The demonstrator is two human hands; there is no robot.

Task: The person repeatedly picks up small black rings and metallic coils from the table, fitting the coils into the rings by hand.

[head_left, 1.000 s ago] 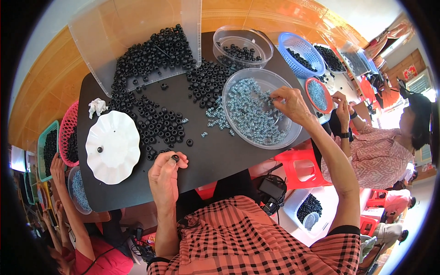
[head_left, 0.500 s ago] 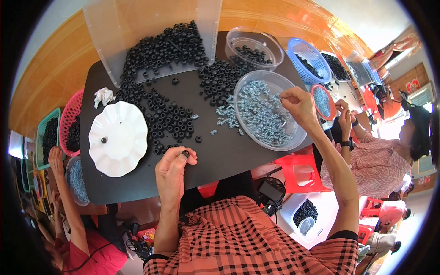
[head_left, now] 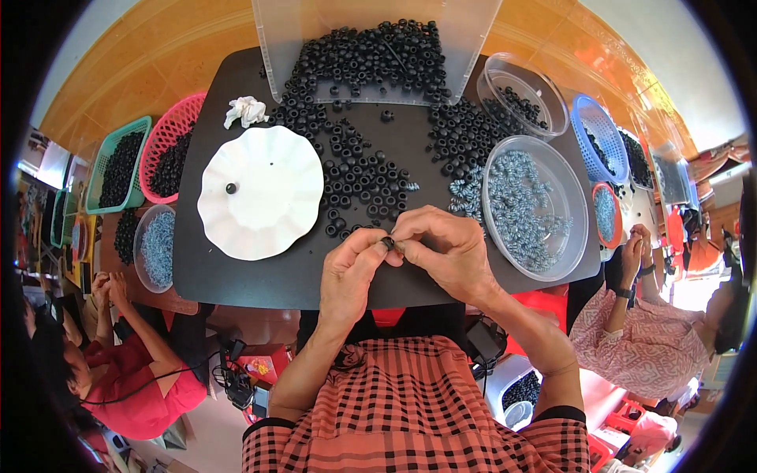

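Between the thumb and fingers of my left hand (head_left: pixel 355 264) is a small round black part (head_left: pixel 387 243) with a hole in it. My right hand (head_left: pixel 449 252) meets it there in a pinch, and whatever its fingertips hold is hidden. Both hands are over the front of the dark table (head_left: pixel 260 288). Just beyond them lie loose black ring-shaped parts (head_left: pixel 363 181). A clear round tub (head_left: pixel 579 248) of small pale-blue coiled pieces (head_left: pixel 520 209), like springs, stands to the right. On the left, a scalloped white plate (head_left: pixel 260 213) bears one black part (head_left: pixel 231 188).
A large clear bin (head_left: pixel 276 47) on its side spills black parts at the back. Crumpled white tissue (head_left: pixel 246 112) lies beyond the plate. Another clear tub (head_left: pixel 524 67) stands back right. Co-workers sit left (head_left: pixel 150 394) and right (head_left: pixel 631 339), near baskets of parts.
My right hand has come from the tub of blue pieces to my left hand, and the fingertips now meet at the black part. The whole view has shifted.
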